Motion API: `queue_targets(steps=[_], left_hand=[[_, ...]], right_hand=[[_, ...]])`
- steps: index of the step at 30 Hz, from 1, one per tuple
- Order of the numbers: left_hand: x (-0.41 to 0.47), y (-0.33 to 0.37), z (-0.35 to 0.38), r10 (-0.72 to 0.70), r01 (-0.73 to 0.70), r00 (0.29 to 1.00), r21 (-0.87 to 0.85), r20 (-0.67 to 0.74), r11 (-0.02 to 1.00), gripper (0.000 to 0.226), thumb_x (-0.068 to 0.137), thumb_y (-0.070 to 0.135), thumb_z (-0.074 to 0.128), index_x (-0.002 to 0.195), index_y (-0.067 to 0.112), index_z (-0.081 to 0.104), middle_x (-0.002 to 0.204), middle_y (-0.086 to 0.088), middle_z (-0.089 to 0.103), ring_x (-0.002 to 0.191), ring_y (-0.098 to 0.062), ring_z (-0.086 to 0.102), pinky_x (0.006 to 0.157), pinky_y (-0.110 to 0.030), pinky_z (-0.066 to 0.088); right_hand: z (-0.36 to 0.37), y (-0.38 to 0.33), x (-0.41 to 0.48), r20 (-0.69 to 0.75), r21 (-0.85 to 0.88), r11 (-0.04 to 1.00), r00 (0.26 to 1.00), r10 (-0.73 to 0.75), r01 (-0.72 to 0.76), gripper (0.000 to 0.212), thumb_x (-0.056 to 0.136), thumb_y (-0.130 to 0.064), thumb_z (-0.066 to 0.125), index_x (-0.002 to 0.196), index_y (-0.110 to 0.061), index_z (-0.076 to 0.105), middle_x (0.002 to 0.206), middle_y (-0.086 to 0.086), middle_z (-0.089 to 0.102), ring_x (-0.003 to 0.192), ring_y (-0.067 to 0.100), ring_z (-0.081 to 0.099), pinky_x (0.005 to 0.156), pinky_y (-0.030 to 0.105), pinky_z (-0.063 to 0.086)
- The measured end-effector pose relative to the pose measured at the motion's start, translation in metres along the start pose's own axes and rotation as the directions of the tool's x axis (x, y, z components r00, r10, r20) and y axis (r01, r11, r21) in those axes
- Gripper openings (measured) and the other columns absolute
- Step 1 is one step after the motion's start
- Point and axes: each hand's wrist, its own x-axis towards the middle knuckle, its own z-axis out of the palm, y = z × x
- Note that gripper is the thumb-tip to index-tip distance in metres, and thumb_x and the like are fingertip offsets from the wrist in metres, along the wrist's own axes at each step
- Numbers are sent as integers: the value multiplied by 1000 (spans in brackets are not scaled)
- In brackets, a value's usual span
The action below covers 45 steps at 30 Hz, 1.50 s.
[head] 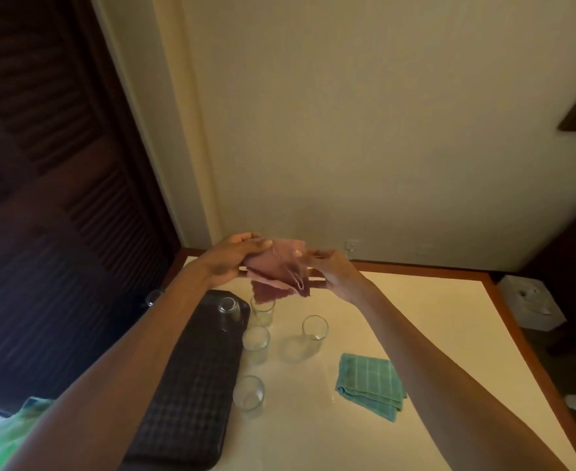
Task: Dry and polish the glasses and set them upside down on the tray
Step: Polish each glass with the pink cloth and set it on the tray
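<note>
Forearms, two, mine: reached from the near edge out over the tabletop, the left one crossing above the tray.

Tray: dark, waffle-patterned, laid along the left edge. One inverted glass stood at its far end. A further glass showed past my left forearm near the far-left corner; on the tray or off it, I could not tell.

Upright glasses, four, on the tabletop: three in a row just beside the tray's right side, namely near glass, middle glass and far glass; a fourth glass stood right of the row.

Green cloth: folded, right of the glasses, nothing touching it.

Pink cloth: held up toward the far edge. Left hand, fingers curled over the bunched end; right hand, fingertips pinching the opposite edge. Whether a glass sat inside the folds, I could not tell.

Hazards, as I judged them: the pink cloth's loose corner hung right over the far glass and, if lowered, could catch the rim and tip it into its neighbours. The row stood close to the tray, so a forearm dropping toward it could sweep one over. Any glass inside the folds could slip from so light a pinch.
</note>
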Motion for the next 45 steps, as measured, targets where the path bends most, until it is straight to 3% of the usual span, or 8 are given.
queue_targets(steps=[3, 6, 9, 17, 27, 32, 40, 45], left_hand=[[1, 19, -6, 9, -9, 1000, -24, 8, 1000, 10, 99, 29, 66, 100, 19, 64, 94, -1, 66, 91, -18, 61, 81, -36, 52], [1, 32, -16, 32, -32, 999, 16, 12, 999, 25, 97, 22, 69, 118, 10, 62, 109, -9, 67, 99, -25, 64, 85, -37, 56], [-1, 45, -26, 73, -69, 997, 161, -18, 985, 45, 91, 9, 75, 131, 8, 55, 124, -12, 62, 111, -29, 64, 84, -35, 60], [9, 73, -42, 227, -204, 969, 199, -102, 958, 23, 93, 12, 73, 115, 17, 65, 121, -11, 65, 110, -30, 65, 86, -39, 59], [12, 83, -53, 403, -298, 887, 390, -224, 871, 32, 65, 13, 96, 89, 12, 75, 88, -8, 77, 83, -21, 74, 79, -34, 62], [12, 84, -54, 452, -231, 860, 608, -237, 760, 38, 59, 24, 99, 88, 15, 77, 79, 4, 72, 72, -2, 66, 61, -8, 49], [12, 75, -52, 281, -214, 959, 574, -30, 791, 26, 96, 22, 71, 111, 1, 68, 110, -24, 66, 105, -41, 63, 84, -37, 51], [8, 75, -45, 232, -207, 973, 441, -2, 873, 13, 104, 17, 59, 113, 7, 57, 117, -16, 59, 107, -31, 60, 96, -52, 54]], right_hand=[[8, -12, 10, -84, -66, 994, 992, -95, 90, 64, 69, -37, 89, 113, 3, 66, 102, 23, 70, 87, 34, 71, 71, 40, 59], [14, -25, 18, -147, -78, 984, 975, -168, 157, 42, 83, -32, 78, 106, 2, 68, 91, 27, 68, 70, 33, 67, 58, 34, 56], [20, -39, 29, -248, -121, 972, 942, -225, 200, 29, 84, -32, 78, 100, -11, 64, 93, 15, 72, 87, 29, 70, 76, 46, 58], [38, -70, 40, -359, -242, 921, 854, -376, 304, 31, 79, -29, 83, 99, -12, 66, 91, -1, 72, 86, 9, 69, 66, 17, 52], [48, -79, 45, -447, -412, 826, 705, -551, 384, 21, 86, -26, 76, 93, -7, 68, 86, -2, 70, 82, 10, 68, 65, 13, 52], [46, -84, 51, -362, -516, 814, 793, -491, 268, 19, 94, -32, 65, 91, -14, 59, 96, 6, 70, 91, 21, 68, 78, 37, 60], [43, -76, 50, -297, -501, 829, 850, -435, 249, 20, 101, -31, 54, 84, -24, 46, 89, 4, 56, 87, 27, 61, 73, 45, 55], [43, -78, 43, -281, -401, 851, 839, -466, 338, 14, 101, -27, 55, 93, -25, 44, 95, 6, 54, 86, 21, 56, 70, 38, 54]])
